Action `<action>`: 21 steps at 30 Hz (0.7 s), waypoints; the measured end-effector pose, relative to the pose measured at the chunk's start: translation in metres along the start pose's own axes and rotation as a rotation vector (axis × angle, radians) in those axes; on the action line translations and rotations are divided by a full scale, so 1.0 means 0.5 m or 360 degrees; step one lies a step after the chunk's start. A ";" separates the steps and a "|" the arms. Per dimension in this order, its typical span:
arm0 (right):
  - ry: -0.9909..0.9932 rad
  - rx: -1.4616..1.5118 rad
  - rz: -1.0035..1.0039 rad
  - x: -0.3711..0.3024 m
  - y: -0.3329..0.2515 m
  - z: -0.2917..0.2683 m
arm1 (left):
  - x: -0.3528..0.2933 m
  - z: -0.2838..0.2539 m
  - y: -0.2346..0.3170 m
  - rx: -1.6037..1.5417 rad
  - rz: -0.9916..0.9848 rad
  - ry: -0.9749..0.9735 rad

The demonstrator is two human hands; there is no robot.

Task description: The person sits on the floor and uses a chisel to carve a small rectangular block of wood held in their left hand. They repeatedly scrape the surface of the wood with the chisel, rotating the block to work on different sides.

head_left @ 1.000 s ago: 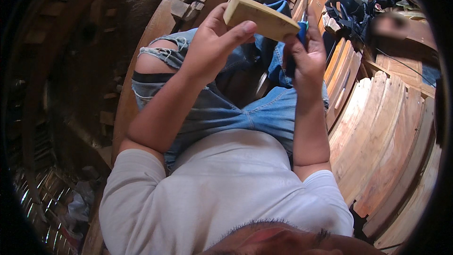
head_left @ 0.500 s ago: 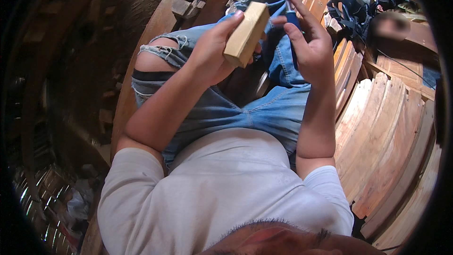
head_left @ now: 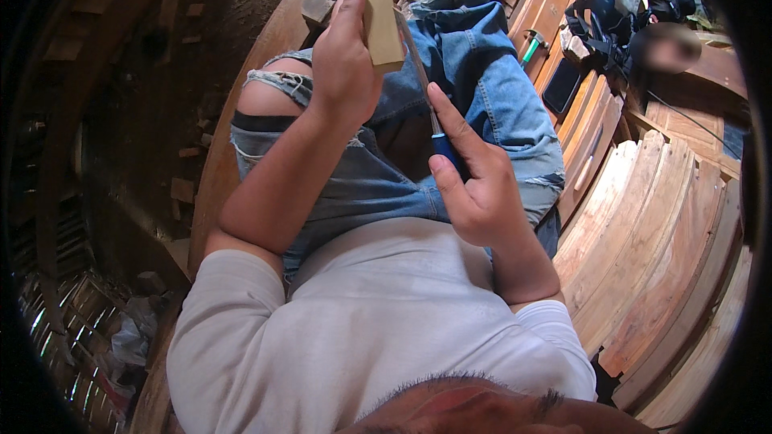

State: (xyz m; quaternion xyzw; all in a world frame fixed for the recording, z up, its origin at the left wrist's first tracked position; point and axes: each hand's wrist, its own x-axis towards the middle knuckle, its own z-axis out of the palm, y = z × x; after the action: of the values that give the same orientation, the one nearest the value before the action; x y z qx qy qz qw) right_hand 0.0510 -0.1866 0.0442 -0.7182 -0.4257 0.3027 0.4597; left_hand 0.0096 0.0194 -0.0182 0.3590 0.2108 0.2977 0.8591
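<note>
Up in front of my knees, my left hand (head_left: 347,60) is closed round a pale yellow rectangular block (head_left: 378,16), its thumb along the near side. My right hand (head_left: 476,173) grips the dark blue handle (head_left: 447,151) of a tool with a long, narrow metal blade (head_left: 420,72). Its index finger stretches along the blade. The blade points up and away, and its far end lies beside the block's right edge; whether they touch I cannot tell. Whether this tool is a file or a chisel does not show clearly.
Long wooden boards (head_left: 643,225) are stacked at my right. Beyond my right knee lie a green-handled hammer (head_left: 531,47) and a black phone (head_left: 562,87). Further right is a dark bag (head_left: 603,12). A wooden beam (head_left: 221,161) and wood scraps (head_left: 183,190) are at my left.
My left hand has carried the block up and to the left. My right hand has come lower and to the left, with the tool's blade now showing beside the block.
</note>
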 end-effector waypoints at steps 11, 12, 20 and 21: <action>0.0026 -0.0189 -0.0061 0.002 0.002 0.011 | 0.000 -0.007 0.004 -0.0138 -0.0038 -0.0067; 0.0036 -0.0210 -0.0081 0.002 0.005 0.013 | -0.001 -0.006 0.005 -0.0146 -0.0047 -0.0063; 0.0109 -0.0262 -0.0187 0.008 0.022 0.032 | -0.001 -0.003 -0.012 -0.0016 0.0104 0.0079; 0.0116 -0.0262 -0.0200 0.011 0.023 0.033 | -0.002 -0.004 -0.010 -0.0003 0.0104 0.0071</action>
State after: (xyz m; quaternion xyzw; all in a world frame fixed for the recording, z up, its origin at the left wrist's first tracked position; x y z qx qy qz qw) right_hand 0.0437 -0.1776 0.0271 -0.7360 -0.4763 0.2109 0.4324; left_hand 0.0095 0.0165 -0.0231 0.3582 0.2177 0.3338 0.8443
